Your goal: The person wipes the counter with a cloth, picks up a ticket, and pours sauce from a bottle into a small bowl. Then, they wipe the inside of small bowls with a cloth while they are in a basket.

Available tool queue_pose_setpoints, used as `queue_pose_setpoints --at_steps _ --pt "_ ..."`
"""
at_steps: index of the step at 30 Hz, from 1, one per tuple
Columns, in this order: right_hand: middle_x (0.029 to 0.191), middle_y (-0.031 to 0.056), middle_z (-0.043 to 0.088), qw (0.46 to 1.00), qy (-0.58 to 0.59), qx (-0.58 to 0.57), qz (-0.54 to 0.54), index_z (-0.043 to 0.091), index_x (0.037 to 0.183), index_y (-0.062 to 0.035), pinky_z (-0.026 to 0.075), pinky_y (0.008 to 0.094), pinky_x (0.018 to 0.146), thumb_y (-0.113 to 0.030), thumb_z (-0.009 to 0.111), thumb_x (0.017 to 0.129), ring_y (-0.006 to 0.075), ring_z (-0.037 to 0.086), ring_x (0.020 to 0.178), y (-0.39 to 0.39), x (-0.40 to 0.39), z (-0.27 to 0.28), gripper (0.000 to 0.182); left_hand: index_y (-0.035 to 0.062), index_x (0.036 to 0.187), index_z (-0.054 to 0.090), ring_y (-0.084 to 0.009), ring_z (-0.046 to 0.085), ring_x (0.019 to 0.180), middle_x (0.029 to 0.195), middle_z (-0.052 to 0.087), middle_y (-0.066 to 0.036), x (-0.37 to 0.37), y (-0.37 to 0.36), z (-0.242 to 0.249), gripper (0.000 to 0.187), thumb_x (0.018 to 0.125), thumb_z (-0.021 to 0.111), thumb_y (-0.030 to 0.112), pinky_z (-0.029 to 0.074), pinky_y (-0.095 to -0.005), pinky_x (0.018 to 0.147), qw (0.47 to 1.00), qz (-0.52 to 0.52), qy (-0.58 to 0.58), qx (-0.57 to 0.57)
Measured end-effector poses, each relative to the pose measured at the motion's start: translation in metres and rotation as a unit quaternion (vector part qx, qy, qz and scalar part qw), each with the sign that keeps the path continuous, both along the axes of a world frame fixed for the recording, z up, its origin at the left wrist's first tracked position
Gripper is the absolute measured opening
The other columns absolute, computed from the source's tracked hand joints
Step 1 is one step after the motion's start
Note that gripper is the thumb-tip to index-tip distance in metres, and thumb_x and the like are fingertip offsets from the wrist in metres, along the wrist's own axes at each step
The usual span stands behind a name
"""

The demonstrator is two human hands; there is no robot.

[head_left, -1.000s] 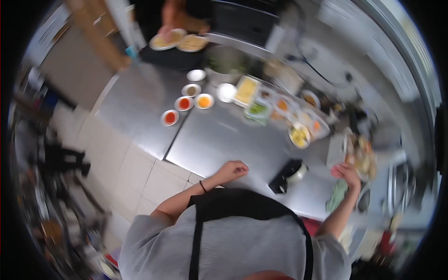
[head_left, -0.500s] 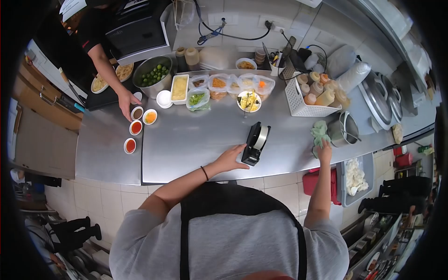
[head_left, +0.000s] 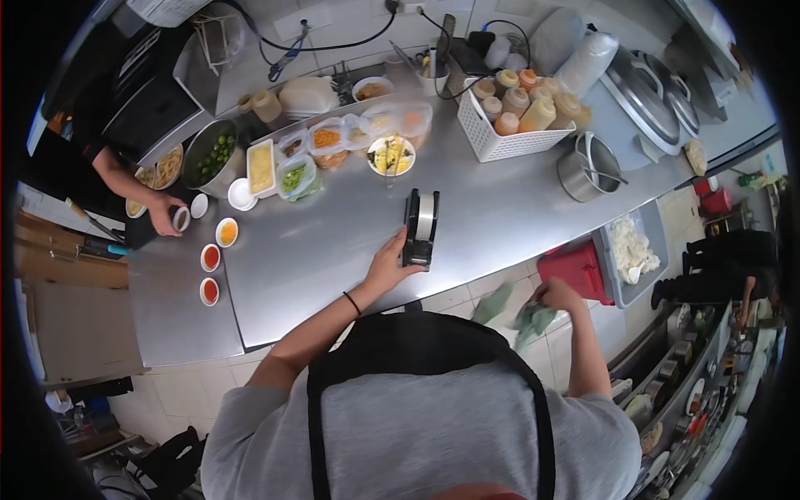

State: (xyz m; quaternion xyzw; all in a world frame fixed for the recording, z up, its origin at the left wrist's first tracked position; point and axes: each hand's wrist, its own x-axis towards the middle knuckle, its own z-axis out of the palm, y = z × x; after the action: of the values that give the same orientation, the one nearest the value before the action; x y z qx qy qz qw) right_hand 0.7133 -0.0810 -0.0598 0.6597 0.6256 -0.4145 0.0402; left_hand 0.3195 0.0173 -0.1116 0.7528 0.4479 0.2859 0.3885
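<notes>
My left hand [head_left: 387, 265] holds a black tape dispenser [head_left: 419, 237] near the counter's front edge, thumb at its near end and fingers along its left side. A wide roll of clear tape sits in the dispenser. My right hand [head_left: 558, 295] is closed on a green cloth [head_left: 532, 320], which hangs beyond the counter edge, in front of my apron [head_left: 408, 346]. The cloth is partly smeared by motion. Beyond the dispenser stands a white bowl of yellow and dark food pieces [head_left: 391, 156].
A co-worker's hand [head_left: 167, 217] holds a small cup of brown sauce [head_left: 181, 219]. Red sauce cups [head_left: 210, 257] stand on the left. A white basket of squeeze bottles [head_left: 521, 146] and a metal pot [head_left: 588, 171] are at right. Below the counter is a grey bin [head_left: 637, 287].
My right hand has pulled the green cloth off the counter toward my body. The dispenser has turned slightly in my left hand. The co-worker's hand has picked up the brown sauce cup. My view has shifted.
</notes>
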Motion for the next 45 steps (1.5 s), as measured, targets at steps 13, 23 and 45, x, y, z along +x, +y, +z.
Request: queue_pose_setpoints --at_steps 13,23,45 --pt "0.102 0.0177 0.058 0.91 -0.137 0.367 -0.138 0.055 0.111 -0.0088 0.043 0.0411 0.081 -0.022 0.057 0.076 0.0331 0.056 0.092 0.206 0.067 -0.059 0.038 -0.0064 0.121 0.039 -0.0342 0.057 0.094 0.1 0.058 -0.023 0.129 0.15 -0.016 0.072 0.067 0.071 0.027 0.045 -0.0358 0.079 0.993 0.113 0.01 0.041" --pt "0.081 0.0182 0.059 0.942 -0.228 0.21 -0.13 0.061 0.086 -0.0031 0.051 0.0367 0.066 -0.005 0.052 0.072 0.0312 0.059 0.079 0.015 -0.078 -0.061 0.017 0.0018 0.115 0.05 -0.0238 0.056 0.093 0.114 0.051 -0.017 0.132 0.101 -0.028 0.047 0.073 0.066 0.014 0.048 -0.0333 0.072 0.997 0.074 0.013 0.028" --pt "0.092 0.0181 0.062 0.887 -0.117 -0.136 -0.425 0.065 0.086 -0.0023 0.047 0.039 0.076 -0.032 0.055 0.078 0.0326 0.059 0.088 -0.326 -0.006 -0.467 0.033 -0.0004 0.13 0.029 -0.0364 0.022 0.128 0.138 0.026 -0.018 0.186 -0.008 -0.059 0.061 0.082 0.054 0.028 0.017 -0.0452 0.104 0.892 -0.226 0.216 0.325"
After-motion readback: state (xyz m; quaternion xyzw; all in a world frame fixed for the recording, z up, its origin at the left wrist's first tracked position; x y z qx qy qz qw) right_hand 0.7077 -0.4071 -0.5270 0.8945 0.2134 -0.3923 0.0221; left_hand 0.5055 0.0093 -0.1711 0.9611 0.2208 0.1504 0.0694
